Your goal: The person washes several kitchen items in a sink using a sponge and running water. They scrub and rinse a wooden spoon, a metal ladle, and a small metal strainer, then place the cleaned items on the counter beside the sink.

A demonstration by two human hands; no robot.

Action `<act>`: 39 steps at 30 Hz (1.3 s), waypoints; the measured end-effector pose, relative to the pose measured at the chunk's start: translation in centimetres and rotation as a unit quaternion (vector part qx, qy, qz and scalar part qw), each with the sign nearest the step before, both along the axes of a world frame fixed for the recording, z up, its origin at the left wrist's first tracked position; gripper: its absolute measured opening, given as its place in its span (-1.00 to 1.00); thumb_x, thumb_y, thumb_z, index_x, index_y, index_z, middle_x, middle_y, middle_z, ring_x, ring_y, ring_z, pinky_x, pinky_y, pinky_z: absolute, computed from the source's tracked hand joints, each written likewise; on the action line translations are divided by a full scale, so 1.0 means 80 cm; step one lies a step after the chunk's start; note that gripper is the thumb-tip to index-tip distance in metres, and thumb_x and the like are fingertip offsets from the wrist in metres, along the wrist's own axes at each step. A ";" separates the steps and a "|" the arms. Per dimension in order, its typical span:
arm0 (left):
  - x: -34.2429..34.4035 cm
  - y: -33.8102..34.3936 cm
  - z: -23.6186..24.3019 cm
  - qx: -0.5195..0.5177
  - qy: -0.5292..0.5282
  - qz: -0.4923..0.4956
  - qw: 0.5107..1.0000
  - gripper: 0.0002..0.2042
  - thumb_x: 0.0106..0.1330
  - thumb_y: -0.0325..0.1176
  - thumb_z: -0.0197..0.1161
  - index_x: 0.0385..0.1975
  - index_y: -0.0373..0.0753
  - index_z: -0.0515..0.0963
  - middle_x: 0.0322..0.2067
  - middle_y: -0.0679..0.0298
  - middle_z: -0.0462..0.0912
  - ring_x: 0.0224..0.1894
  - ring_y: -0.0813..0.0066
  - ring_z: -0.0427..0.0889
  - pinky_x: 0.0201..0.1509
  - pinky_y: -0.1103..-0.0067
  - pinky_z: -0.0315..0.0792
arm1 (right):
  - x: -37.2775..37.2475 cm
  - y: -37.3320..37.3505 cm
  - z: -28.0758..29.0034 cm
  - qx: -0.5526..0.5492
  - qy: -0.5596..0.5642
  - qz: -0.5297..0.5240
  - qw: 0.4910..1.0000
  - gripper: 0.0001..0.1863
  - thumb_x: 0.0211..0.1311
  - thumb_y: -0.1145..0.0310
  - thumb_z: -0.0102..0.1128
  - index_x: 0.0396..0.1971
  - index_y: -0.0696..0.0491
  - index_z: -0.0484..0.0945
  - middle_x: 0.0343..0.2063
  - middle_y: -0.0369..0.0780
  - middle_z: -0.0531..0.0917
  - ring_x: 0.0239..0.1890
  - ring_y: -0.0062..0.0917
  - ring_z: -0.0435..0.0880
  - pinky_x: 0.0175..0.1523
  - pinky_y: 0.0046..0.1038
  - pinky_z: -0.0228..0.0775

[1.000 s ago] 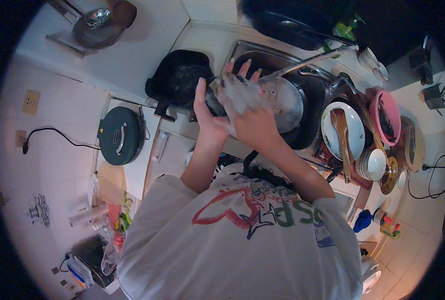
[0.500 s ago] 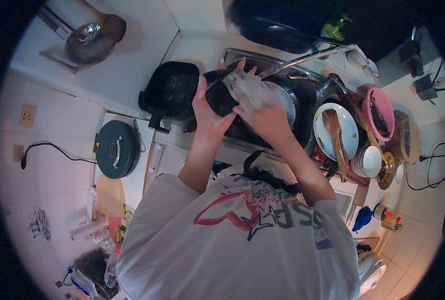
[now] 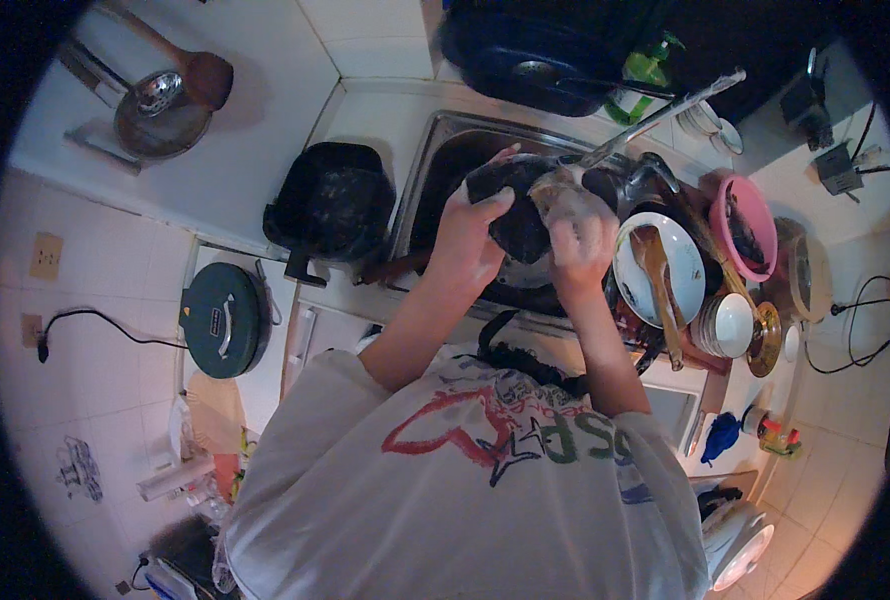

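Note:
My left hand (image 3: 470, 235) grips the near edge of a dark round pan or dish (image 3: 510, 195) held tilted over the steel sink (image 3: 435, 160). My right hand (image 3: 577, 235) presses a pale, crumpled scrubbing pad or cloth (image 3: 565, 200) against the dish's right side. Both forearms reach up from my white printed shirt. Just above the dish, the thin metal tap (image 3: 665, 105) slants across the sink.
A black square pan (image 3: 330, 205) sits left of the sink. Right of it are a white plate with a wooden spoon (image 3: 660, 270), a pink bowl (image 3: 745, 225), stacked small bowls (image 3: 730, 325) and a green bottle (image 3: 645, 70). A dark green lidded appliance (image 3: 225, 320) stands lower left.
The view has shifted, so the sink sits more to the right. My hands have kept hold of the dish, which is now turned more on edge, with my right hand at its right side.

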State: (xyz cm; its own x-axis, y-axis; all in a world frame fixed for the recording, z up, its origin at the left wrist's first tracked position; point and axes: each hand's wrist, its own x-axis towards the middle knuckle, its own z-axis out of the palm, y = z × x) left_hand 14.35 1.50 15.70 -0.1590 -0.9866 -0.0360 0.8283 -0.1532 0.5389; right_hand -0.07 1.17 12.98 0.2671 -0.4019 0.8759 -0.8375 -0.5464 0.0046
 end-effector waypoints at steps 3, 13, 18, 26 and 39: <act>-0.007 -0.005 -0.008 0.037 -0.065 0.008 0.997 -0.58 0.14 -0.54 0.15 0.06 -0.32 0.38 -0.07 0.15 0.55 -0.07 0.31 0.57 0.08 0.43 0.44 | -0.005 -0.008 0.003 0.029 0.012 -0.063 0.998 -0.82 -0.19 0.46 0.23 -0.45 0.04 0.54 -0.32 -0.21 0.52 -0.25 -0.30 0.51 -0.21 -0.36 0.42; -0.023 -0.041 -0.054 0.179 -0.100 0.083 0.975 -0.69 0.19 -0.42 0.24 -0.07 -0.30 0.44 -0.18 0.21 0.58 -0.23 0.35 0.62 -0.19 0.48 0.54 | -0.037 -0.017 0.004 0.344 -0.499 0.029 0.795 -0.68 0.37 0.29 -0.06 -0.02 0.17 0.47 -0.16 -0.25 0.55 -0.09 -0.60 0.43 0.03 -0.55 0.26; -0.046 -0.038 -0.069 -0.010 -0.361 0.174 0.916 -0.80 0.24 -0.37 0.21 -0.22 -0.33 0.46 -0.33 0.21 0.59 -0.38 0.45 0.59 -0.28 0.50 0.52 | -0.021 -0.032 0.005 0.383 -0.549 0.179 0.721 -0.68 0.29 0.33 0.08 -0.02 0.16 0.49 -0.11 -0.24 0.57 -0.04 -0.59 0.46 0.10 -0.53 0.23; -0.039 -0.032 -0.071 -0.157 -0.606 0.251 0.738 -0.74 0.30 -0.26 0.13 -0.43 -0.39 0.43 -0.72 0.19 0.50 -0.69 0.46 0.50 -0.55 0.51 0.39 | -0.021 -0.047 0.004 0.463 -0.572 0.209 0.644 -0.79 0.27 0.29 0.13 -0.30 0.14 0.57 -0.42 -0.40 0.53 -0.36 -0.73 0.39 -0.25 -0.64 0.23; -0.008 -0.065 -0.040 -0.235 -0.607 0.163 0.742 -0.70 0.28 -0.27 0.16 -0.57 -0.40 0.45 -0.68 0.07 0.40 -0.67 0.32 0.38 -0.51 0.48 0.27 | -0.042 -0.048 0.015 0.461 -0.379 0.114 0.794 -0.75 0.26 0.28 0.12 -0.41 0.19 0.56 -0.49 -0.34 0.58 -0.44 -0.63 0.49 -0.32 -0.55 0.32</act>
